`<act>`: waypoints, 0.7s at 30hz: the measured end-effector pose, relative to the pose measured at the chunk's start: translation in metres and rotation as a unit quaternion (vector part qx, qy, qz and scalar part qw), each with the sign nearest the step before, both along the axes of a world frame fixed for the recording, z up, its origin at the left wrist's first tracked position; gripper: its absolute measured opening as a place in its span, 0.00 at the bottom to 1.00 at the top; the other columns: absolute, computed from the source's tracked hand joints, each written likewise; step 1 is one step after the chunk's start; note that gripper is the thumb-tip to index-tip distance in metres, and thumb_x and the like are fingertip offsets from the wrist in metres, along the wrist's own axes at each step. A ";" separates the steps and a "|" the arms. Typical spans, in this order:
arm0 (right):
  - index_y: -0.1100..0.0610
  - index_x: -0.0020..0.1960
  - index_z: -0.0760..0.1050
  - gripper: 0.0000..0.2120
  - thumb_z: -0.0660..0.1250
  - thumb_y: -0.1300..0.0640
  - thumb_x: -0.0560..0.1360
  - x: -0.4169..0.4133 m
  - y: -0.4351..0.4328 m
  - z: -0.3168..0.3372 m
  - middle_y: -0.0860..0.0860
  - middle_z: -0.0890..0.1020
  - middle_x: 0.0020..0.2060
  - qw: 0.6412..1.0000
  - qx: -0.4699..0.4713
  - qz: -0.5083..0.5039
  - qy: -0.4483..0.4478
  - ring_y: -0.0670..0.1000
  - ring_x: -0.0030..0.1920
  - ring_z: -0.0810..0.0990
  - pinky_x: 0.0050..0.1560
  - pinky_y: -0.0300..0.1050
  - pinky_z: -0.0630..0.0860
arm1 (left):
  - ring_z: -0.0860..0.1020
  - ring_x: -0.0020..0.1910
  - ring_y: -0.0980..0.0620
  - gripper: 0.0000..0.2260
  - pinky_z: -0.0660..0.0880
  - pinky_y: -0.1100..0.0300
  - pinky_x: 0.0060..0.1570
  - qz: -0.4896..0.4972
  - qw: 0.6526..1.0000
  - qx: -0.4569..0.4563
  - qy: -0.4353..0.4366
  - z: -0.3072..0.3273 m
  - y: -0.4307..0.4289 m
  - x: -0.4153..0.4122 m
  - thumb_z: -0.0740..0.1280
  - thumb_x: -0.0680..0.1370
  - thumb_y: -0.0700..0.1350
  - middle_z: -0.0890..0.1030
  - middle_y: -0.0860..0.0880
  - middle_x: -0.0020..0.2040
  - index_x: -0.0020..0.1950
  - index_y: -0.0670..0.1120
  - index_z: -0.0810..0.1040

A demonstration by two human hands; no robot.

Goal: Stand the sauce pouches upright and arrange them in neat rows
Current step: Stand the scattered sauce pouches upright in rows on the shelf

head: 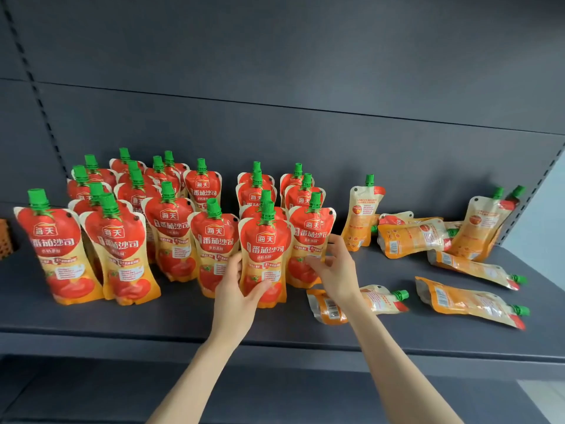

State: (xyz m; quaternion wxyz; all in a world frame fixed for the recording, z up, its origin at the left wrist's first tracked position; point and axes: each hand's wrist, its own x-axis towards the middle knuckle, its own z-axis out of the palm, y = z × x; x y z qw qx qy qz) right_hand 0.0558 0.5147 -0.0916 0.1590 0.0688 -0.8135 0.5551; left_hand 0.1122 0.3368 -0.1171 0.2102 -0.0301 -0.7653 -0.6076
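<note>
Several red-and-orange tomato sauce pouches with green caps stand upright in rows on the dark grey shelf (183, 319), filling its left and middle. My left hand (237, 289) grips the lower left side of the front upright pouch (265, 255). My right hand (334, 267) hovers just right of that pouch with fingers spread, its fingertips near the neighbouring standing pouch (308, 240); it holds nothing. Under my right wrist a pouch (379, 301) lies flat. Several more pouches lie flat on the right, such as one (470, 301) near the front edge.
Two pouches lean back-side out: one (362, 215) by the rear wall and one (483, 224) against the right upright. The shelf's front edge (305, 341) runs across below my hands. An orange crate corner (4, 237) shows at far left.
</note>
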 end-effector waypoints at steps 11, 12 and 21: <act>0.55 0.60 0.67 0.18 0.70 0.59 0.73 0.004 0.004 0.005 0.47 0.78 0.51 1.000 0.011 0.003 -0.007 0.51 0.54 0.79 0.52 0.47 0.78 | 0.74 0.63 0.54 0.27 0.74 0.51 0.61 0.017 0.999 -0.038 0.001 -0.003 0.003 0.000 0.71 0.72 0.46 0.75 0.52 0.63 0.69 0.50 0.65; 0.56 0.60 0.67 0.19 0.70 0.59 0.73 0.005 0.004 0.006 0.48 0.79 0.52 1.000 0.011 0.003 -0.009 0.51 0.54 0.79 0.52 0.46 0.78 | 0.73 0.63 0.54 0.28 0.74 0.50 0.61 0.030 0.999 -0.045 0.002 -0.003 0.004 0.001 0.72 0.72 0.47 0.75 0.51 0.64 0.69 0.49 0.65; 0.56 0.59 0.73 0.14 0.67 0.54 0.76 0.016 0.017 0.017 0.49 0.80 0.53 0.998 0.042 -0.050 0.005 0.48 0.53 0.78 0.49 0.38 0.72 | 0.69 0.65 0.52 0.26 0.70 0.57 0.61 0.136 0.981 -0.081 0.111 0.008 0.015 0.023 0.71 0.72 0.43 0.69 0.52 0.64 0.68 0.45 0.67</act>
